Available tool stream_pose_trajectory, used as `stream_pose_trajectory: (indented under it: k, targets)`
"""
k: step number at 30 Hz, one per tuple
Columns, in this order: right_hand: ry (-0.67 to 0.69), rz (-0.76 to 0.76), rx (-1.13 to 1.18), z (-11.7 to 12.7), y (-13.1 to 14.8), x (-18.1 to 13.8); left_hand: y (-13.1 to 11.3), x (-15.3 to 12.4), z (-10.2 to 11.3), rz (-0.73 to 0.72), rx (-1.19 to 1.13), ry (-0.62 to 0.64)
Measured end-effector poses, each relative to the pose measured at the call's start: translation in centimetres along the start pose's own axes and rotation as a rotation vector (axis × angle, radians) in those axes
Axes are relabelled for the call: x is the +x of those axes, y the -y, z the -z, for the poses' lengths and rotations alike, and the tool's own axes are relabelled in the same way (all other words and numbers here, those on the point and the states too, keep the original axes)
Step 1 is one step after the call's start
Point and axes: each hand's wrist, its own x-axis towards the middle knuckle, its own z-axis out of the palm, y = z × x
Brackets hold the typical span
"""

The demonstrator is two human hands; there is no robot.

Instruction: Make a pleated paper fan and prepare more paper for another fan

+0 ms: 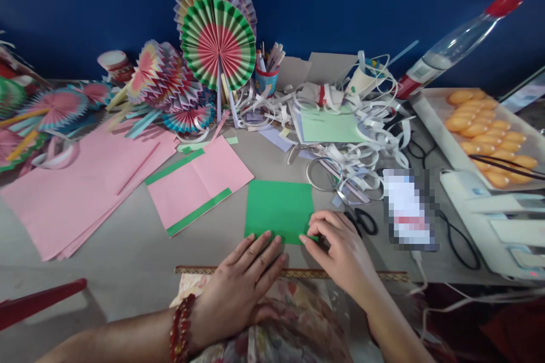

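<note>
A green paper sheet (279,207) lies flat on the grey table in front of me. My left hand (242,286) rests flat with fingers stretched out, fingertips touching the sheet's near edge. My right hand (338,249) has its fingers bent and pinched on the sheet's near right corner. A red bead bracelet sits on my left wrist.
Pink sheets with green strips (198,184) and a pink stack (80,193) lie to the left. Pleated paper fans (217,34) stand at the back. White paper strips (353,142), scissors (361,220), a bottle (455,45) and a tray of orange pieces (485,127) sit to the right.
</note>
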Motion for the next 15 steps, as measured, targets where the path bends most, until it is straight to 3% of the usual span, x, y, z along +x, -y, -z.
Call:
stream_pose_trajectory:
  k: [15]
  targets:
    - [-0.003, 0.011, 0.008, 0.09, 0.05, 0.16, -0.28, -0.14, 0.09, 0.026, 0.03, 0.007]
